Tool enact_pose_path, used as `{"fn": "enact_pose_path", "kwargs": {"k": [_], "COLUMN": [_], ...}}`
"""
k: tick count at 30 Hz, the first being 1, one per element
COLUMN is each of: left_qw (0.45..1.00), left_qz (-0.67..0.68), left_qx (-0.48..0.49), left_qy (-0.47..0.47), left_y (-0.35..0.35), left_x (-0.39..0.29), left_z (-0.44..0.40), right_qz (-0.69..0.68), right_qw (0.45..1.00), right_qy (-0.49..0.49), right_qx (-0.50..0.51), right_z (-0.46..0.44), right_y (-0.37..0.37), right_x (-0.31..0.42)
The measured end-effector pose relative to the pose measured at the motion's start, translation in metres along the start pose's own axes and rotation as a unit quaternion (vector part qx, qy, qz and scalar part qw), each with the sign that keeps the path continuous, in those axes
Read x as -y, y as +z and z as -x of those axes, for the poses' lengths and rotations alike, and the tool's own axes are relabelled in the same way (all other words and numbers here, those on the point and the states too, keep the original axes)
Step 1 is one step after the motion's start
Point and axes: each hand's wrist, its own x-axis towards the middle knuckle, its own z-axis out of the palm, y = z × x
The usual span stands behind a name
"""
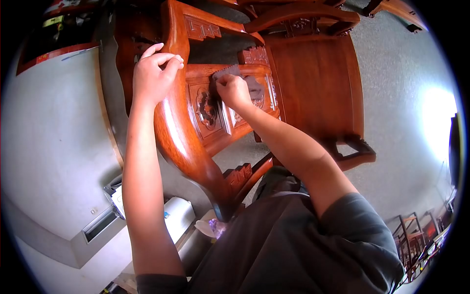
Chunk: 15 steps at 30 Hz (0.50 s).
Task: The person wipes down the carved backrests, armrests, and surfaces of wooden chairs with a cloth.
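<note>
A dark grey shirt point(274, 245) with short, loose sleeves point(360, 225) leaves both forearms point(142, 186) bare.

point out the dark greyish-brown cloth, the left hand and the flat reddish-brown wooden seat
Dark greyish-brown cloth point(255, 88): head view, on its loose folds.
Left hand point(152, 76): head view, back of it.
Flat reddish-brown wooden seat point(316, 88): head view, middle of its top.

Dark rectangular wall panel with red border point(61, 38): pale marks on the red strip, too small for me to read.
Small yellow-green strip point(53, 21) on that panel: blurred, I get no letters.
White smooth box-like object point(181, 214): blue mark, I can't resolve it.
Readable text overall: none from my feed.
</note>
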Motion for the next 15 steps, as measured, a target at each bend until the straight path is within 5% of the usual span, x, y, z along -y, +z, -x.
{"fn": "enact_pose_path", "kwargs": {"k": [7,15], "left_qw": [1.0,1.0], "left_qz": [0.009,0.006], "left_qx": [0.01,0.014], "left_qy": [0.004,0.004], "left_y": [-0.001,-0.002], "left_x": [0.0,-0.001], "left_z": [0.001,-0.001], "right_qz": [-0.017,-0.003], "right_qw": [0.997,0.999], "right_qy": [-0.071,0.021], "right_qx": [0.01,0.025], "right_z": [0.004,-0.004], "right_y": [-0.003,-0.006], "right_x": [0.022,-0.007]}}
